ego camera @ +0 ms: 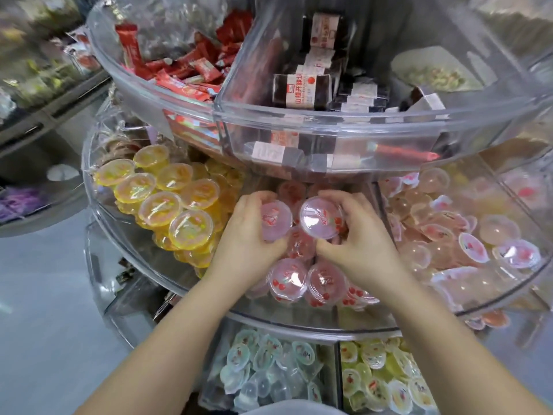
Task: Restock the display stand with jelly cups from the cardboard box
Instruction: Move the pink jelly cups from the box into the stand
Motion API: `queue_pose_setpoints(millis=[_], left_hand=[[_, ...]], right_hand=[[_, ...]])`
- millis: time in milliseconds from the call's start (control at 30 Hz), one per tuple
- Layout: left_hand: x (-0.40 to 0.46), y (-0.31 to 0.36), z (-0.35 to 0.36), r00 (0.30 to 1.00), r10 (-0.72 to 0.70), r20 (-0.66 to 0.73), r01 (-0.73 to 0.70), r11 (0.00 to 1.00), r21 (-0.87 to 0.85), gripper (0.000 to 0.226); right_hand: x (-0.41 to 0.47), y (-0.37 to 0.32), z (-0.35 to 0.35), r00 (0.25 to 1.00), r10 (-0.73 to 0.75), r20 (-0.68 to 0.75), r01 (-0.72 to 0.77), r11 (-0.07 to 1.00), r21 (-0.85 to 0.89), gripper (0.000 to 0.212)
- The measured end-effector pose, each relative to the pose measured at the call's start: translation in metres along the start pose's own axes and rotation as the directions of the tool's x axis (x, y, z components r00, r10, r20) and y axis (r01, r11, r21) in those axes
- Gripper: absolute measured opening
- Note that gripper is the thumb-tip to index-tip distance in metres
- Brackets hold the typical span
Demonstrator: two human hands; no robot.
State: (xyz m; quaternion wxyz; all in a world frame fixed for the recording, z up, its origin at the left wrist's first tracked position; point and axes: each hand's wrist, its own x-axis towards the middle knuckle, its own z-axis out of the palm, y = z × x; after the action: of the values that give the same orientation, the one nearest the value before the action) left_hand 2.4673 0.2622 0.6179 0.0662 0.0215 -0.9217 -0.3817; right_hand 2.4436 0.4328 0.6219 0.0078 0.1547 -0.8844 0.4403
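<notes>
A clear round tiered display stand (191, 290) fills the view. Both my hands are inside the middle tier's centre compartment, which holds pink cherry jelly cups (302, 280). My left hand (250, 235) grips one pink jelly cup (276, 220) with curled fingers. My right hand (356, 238) grips another pink jelly cup (320, 217), lid facing up. The two held cups sit side by side above the pile. No cardboard box is in view.
Yellow jelly cups (167, 202) fill the compartment to the left, pale peach ones (449, 235) the right. The upper tier (299, 121) with red sachets and dark snack bars overhangs my hands. The lower tier holds bluish cups (266, 363) and green cups (380, 375). Grey floor lies left.
</notes>
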Motion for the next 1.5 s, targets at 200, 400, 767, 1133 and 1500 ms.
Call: queue_pose_setpoints(millis=[200,400,767,1133,1500], left_hand=[[-0.006,0.0,-0.007,0.996,0.074,-0.052,-0.065,0.984,0.167,0.07],[-0.008,0.001,-0.006,0.998,0.052,0.027,-0.057,0.97,0.238,0.077],[-0.005,-0.003,-0.025,0.989,0.147,-0.025,-0.139,0.971,0.195,0.055],[-0.008,-0.011,-0.017,0.971,0.167,-0.168,-0.163,0.986,0.041,0.027],[-0.006,-0.011,-0.017,0.99,0.139,-0.018,-0.134,0.976,0.173,0.033]], right_hand=[[0.001,0.001,0.012,0.998,-0.005,-0.056,0.002,0.998,-0.055,0.054],[-0.001,0.008,0.015,1.0,0.02,0.023,-0.019,0.999,-0.033,0.063],[0.002,0.014,0.016,0.998,-0.007,0.066,0.006,1.0,0.024,0.061],[-0.001,0.017,0.015,1.0,0.018,0.006,-0.019,0.996,0.092,0.058],[-0.002,0.017,0.015,0.998,0.009,0.068,-0.016,0.995,0.1,0.06]])
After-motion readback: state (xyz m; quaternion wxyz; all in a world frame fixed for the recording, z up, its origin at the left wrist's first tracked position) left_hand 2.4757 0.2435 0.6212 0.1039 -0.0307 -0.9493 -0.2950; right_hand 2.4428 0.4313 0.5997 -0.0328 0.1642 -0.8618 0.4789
